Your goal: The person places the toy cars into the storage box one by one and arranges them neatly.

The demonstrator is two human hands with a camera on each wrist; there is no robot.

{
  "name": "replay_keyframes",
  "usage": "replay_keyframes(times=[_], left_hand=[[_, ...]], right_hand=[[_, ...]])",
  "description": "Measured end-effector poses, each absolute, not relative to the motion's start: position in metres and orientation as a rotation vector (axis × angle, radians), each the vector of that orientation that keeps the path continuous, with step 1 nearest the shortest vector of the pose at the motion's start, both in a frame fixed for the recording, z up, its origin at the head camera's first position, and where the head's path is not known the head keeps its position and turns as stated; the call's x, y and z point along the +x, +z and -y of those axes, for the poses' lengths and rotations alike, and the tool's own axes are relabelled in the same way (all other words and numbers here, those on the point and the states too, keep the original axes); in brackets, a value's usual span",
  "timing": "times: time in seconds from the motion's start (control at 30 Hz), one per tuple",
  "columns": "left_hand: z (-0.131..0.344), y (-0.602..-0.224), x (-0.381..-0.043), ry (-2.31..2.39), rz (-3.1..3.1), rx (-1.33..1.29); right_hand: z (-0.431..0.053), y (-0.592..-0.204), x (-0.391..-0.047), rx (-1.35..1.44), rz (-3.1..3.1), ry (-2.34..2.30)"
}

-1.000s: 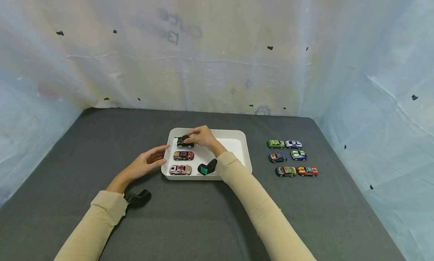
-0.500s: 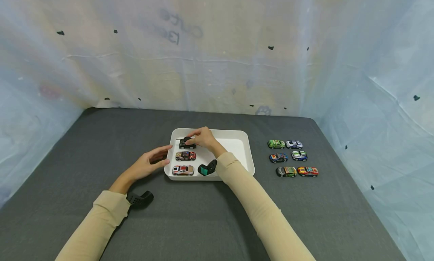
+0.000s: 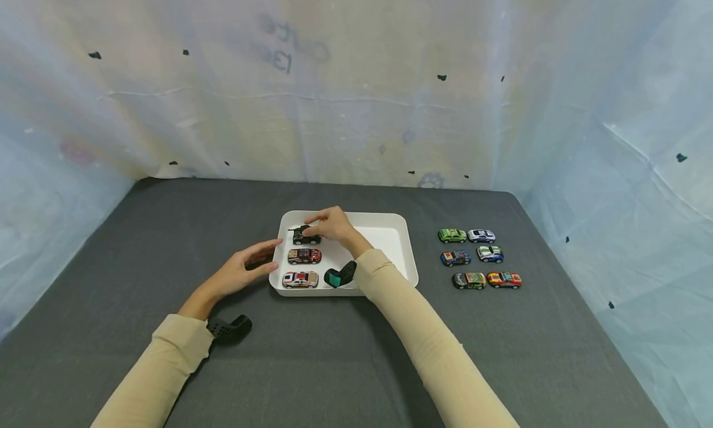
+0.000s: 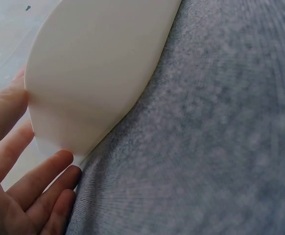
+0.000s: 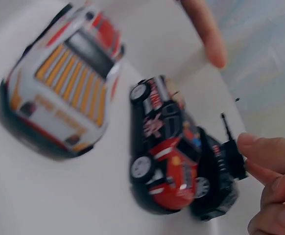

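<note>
A white tray (image 3: 384,230) lies on the table with three toy cars along its left side. At the far one, a black toy car with a rear spoiler (image 5: 221,176), my right hand (image 3: 331,225) pinches with thumb and fingers. The nearer two are a red and black toy car (image 3: 304,256) in the middle and a white one with red and orange markings (image 3: 300,279) at the front. My left hand (image 3: 245,270) rests at the tray's left rim, fingers loosely extended. In the left wrist view its fingertips (image 4: 64,157) touch the tray's outer wall.
To the right of the tray, several more toy cars stand on the grey cloth (image 3: 334,366) in pairs, among them a green one (image 3: 452,235) and a red and yellow one (image 3: 504,280). A pale sheet (image 3: 356,106) hangs behind the table and at both sides.
The tray, its cars and my left hand have shifted slightly to the right since a second ago. My right hand stays at the black toy car.
</note>
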State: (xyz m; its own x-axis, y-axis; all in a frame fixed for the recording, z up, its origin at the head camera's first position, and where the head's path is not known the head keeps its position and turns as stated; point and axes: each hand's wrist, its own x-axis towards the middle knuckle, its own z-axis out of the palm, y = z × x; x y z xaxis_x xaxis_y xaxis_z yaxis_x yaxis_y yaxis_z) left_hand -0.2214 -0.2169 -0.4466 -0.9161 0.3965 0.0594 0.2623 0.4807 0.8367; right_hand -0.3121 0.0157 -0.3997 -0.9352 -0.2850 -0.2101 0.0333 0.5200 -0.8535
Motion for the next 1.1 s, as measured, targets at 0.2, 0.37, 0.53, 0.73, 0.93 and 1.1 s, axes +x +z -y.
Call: replay_keyframes(times=[0.2, 0.37, 0.53, 0.73, 0.93, 1.1], left_hand=[[0.219, -0.444, -0.22, 1.425, -2.581, 0.561], [0.22, -0.443, -0.219, 1.43, -2.58, 0.543], [0.22, -0.442, -0.218, 1.426, -2.583, 0.539], [0.217, -0.444, -0.218, 1.444, -2.572, 0.548], [0.216, -0.446, -0.22, 1.433, -2.577, 0.538], [0.216, -0.445, -0.22, 1.426, -2.576, 0.549]], right_hand=[[-0.023, -0.381, -0.3, -0.242, -2.343, -1.49], [-0.034, -0.37, -0.289, -0.264, -2.296, -1.55], [-0.049, -0.365, -0.28, -0.329, -2.274, -1.585], [-0.073, -0.366, -0.267, -0.387, -2.323, -1.602], [-0.098, -0.368, -0.249, -0.439, -2.386, -1.617], [-0.12, -0.37, -0.234, -0.473, -2.407, -1.612]])
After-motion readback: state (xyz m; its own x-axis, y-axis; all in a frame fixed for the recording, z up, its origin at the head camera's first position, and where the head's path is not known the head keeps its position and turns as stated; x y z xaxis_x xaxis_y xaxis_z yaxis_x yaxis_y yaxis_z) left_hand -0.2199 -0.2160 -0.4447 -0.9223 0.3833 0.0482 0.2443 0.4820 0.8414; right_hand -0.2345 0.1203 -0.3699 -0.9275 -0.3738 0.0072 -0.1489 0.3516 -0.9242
